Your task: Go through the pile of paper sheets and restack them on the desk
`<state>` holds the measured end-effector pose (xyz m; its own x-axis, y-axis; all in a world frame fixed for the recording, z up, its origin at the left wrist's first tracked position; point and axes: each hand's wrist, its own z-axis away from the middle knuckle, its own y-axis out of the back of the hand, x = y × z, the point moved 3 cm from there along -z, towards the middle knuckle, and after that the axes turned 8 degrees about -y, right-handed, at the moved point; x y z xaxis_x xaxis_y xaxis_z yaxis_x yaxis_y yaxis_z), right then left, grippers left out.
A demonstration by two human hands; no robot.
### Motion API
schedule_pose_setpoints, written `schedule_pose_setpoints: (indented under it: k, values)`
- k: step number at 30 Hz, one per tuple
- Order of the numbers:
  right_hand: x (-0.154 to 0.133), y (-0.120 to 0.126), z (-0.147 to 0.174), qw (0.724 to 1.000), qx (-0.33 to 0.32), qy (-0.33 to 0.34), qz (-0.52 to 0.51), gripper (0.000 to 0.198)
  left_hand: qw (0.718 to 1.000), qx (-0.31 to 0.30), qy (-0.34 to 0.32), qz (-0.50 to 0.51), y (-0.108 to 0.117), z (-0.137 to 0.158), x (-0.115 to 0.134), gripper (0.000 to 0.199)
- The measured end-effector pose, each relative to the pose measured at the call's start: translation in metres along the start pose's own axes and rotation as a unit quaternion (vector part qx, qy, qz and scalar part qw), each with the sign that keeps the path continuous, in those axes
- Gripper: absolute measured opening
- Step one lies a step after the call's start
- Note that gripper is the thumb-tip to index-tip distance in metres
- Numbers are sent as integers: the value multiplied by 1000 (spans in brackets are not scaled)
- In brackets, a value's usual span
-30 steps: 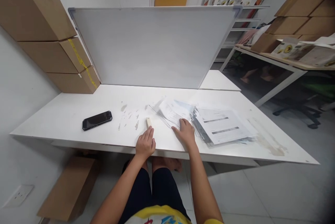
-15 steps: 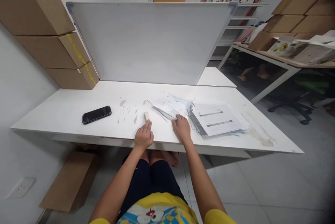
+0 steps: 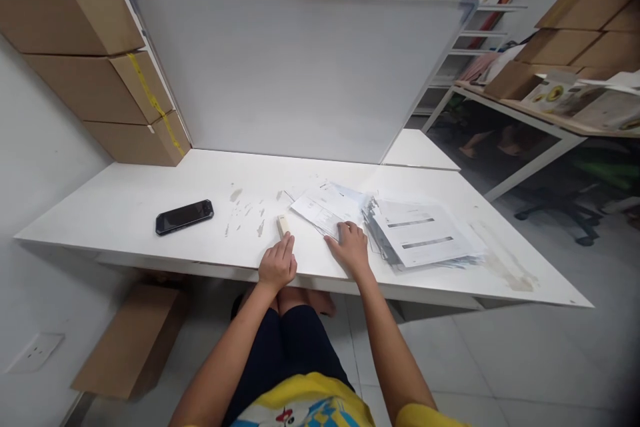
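My left hand [image 3: 278, 263] rests near the table's front edge, fingers stretched forward. Its fingertips meet the near end of a small cream-coloured block [image 3: 283, 224], whose exact kind I cannot make out. To the right, my right hand [image 3: 351, 248] lies with thumb apart and fingers slightly curved, over the near edge of a loose fan of printed paper sheets [image 3: 325, 207]; nothing shows gripped in it. Just beyond that hand on the right is a thicker, uneven stack of printed papers [image 3: 425, 230], its top sheet bearing two dark bars.
A black phone [image 3: 184, 216] lies at the left of the white table [image 3: 150, 180]. Behind stands a whiteboard [image 3: 300, 74], with stacked cardboard boxes [image 3: 135, 140] beside it. Another table [image 3: 530, 110] with boxes is at the right; a person's feet show beneath it.
The view has shifted slightly. My right hand's thumb and fingers are a little farther apart over the paper edge, and the top loose sheets lie flatter. My left hand stays by the block.
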<state>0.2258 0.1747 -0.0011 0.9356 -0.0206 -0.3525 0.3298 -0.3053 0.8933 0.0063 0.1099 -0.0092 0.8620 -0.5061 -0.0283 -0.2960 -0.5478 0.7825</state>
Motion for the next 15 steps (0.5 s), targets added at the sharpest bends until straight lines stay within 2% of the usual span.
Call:
schedule_pose_setpoints:
  k: [8, 15]
  values:
    - [13, -10, -5, 1000, -8, -2, 4, 46, 1000, -22, 9, 14, -12, 2, 1, 53]
    - [1, 2, -6, 999, -11, -45, -21, 39, 1000, -15, 5, -7, 6, -3, 3, 49]
